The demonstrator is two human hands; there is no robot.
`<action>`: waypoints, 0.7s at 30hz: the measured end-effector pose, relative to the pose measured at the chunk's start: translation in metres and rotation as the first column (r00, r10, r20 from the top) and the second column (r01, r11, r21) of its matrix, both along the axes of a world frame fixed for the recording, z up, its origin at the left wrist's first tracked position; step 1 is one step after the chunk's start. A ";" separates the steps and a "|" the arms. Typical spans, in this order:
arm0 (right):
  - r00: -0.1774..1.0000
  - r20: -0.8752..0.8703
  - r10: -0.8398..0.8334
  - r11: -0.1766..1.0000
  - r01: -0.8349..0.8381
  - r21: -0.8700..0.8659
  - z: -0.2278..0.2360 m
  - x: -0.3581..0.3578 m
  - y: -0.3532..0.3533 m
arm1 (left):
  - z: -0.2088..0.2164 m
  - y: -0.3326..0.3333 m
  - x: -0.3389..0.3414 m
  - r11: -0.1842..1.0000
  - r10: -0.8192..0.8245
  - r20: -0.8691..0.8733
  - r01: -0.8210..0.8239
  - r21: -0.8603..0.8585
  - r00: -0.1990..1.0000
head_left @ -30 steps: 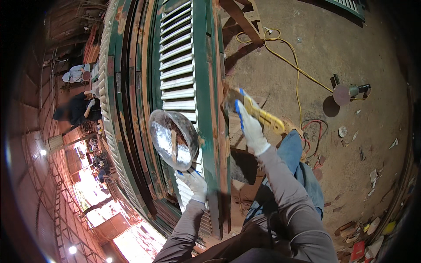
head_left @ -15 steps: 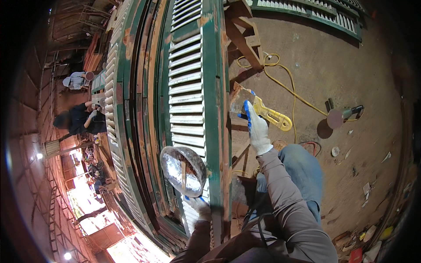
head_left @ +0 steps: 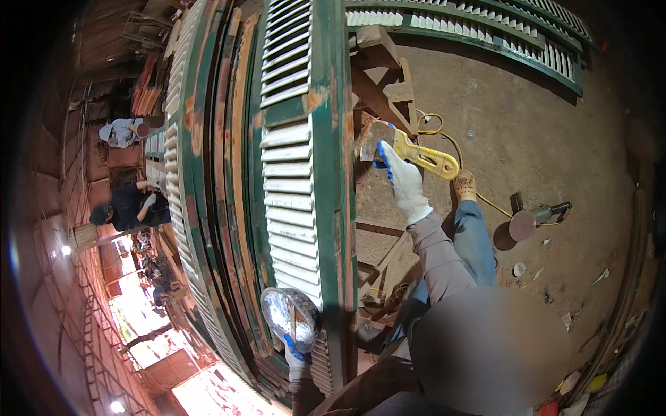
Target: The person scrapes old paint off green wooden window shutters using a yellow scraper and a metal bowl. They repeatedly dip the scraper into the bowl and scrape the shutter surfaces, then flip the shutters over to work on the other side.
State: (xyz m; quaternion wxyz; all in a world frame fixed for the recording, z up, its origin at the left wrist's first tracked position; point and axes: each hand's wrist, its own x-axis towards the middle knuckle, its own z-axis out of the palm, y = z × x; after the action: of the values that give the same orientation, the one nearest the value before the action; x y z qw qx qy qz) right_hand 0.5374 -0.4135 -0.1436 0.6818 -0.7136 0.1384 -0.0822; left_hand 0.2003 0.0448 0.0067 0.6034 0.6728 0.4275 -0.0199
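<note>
My right hand [head_left: 404, 182], in a white glove with blue fingertips, is closed on a wide putty knife [head_left: 429, 161] with a yellow plastic handle. Brown smears cover the blade's left end, which is close to the green frame's right edge. Below on the left, my gloved left hand [head_left: 298, 358] grips the rim of a round metal bowl [head_left: 283, 312]. A flat stick stands inside the bowl, and the bowl is over the lower slats of a green louvred shutter [head_left: 326, 201]. White slats fill that shutter, and bare patches show on its frame.
More shutter frames [head_left: 208, 173] stand packed on the left. A wooden trestle [head_left: 388, 76] is at the far side. On the floor lie a disc sander [head_left: 531, 223] and a yellow cord [head_left: 454, 139]. Other shutters [head_left: 485, 31] lie beyond. Two co-workers [head_left: 132, 208] are at far left.
The view has shifted. The bowl and my left hand now sit lower in the picture. My right hand still holds the putty knife; a foot in a tan clog now shows beside it.
</note>
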 end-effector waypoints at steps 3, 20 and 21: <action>0.939 -0.309 0.152 0.848 0.036 0.529 0.022 0.035 -0.024 | 0.004 -0.015 0.014 0.969 0.210 0.116 -0.191 -0.156 0.971; 0.966 0.229 -0.118 0.988 0.138 -0.070 0.012 0.142 0.008 | -0.002 -0.206 0.563 0.881 -0.215 0.444 0.369 -0.295 0.870; 0.965 0.233 -0.118 0.984 0.145 -0.104 0.009 0.141 0.012 | 0.001 -0.208 0.586 0.824 -0.232 0.355 0.376 -0.424 0.906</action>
State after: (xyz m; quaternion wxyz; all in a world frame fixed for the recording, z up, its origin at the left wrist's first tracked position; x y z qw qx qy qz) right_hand 0.6782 -0.4013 -0.1342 0.6418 -0.7287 0.1018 -0.2163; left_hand 0.7864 -0.1632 0.0081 0.7962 0.5564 0.2025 -0.1248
